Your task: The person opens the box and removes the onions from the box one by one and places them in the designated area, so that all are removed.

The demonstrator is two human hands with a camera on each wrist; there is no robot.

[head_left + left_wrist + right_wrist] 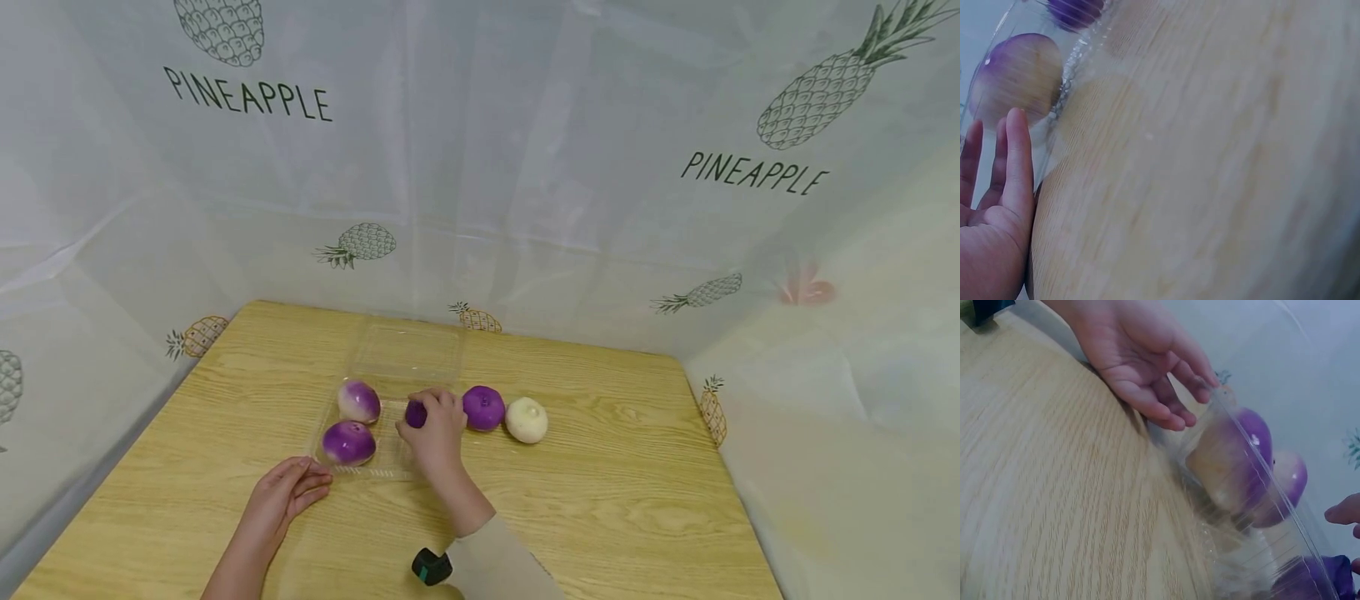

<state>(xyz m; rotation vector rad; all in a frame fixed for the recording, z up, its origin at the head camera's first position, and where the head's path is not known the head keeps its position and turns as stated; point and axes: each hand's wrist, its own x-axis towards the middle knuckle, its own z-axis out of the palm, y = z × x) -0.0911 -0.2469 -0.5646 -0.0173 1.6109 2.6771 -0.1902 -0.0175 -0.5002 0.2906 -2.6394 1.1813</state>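
A clear plastic clamshell box (386, 473) lies with its lid (408, 348) folded back. Two purple-and-white turnips (349, 443) sit in its left part, one behind the other. My right hand (438, 437) reaches down into the right part and grips a dark purple turnip (416, 414), mostly hidden by the fingers in the head view. In the right wrist view that purple turnip (1310, 580) shows through the box wall. At the box's front left corner, my left hand (281, 500) rests with fingertips against the edge, its fingers (1018, 150) fairly straight.
Just right of the box stand a purple turnip (483, 408) and a white, round turnip-like vegetable (527, 420), side by side on the wooden table (600, 500). A pineapple-print sheet (510, 167) hangs around the table's back and sides.
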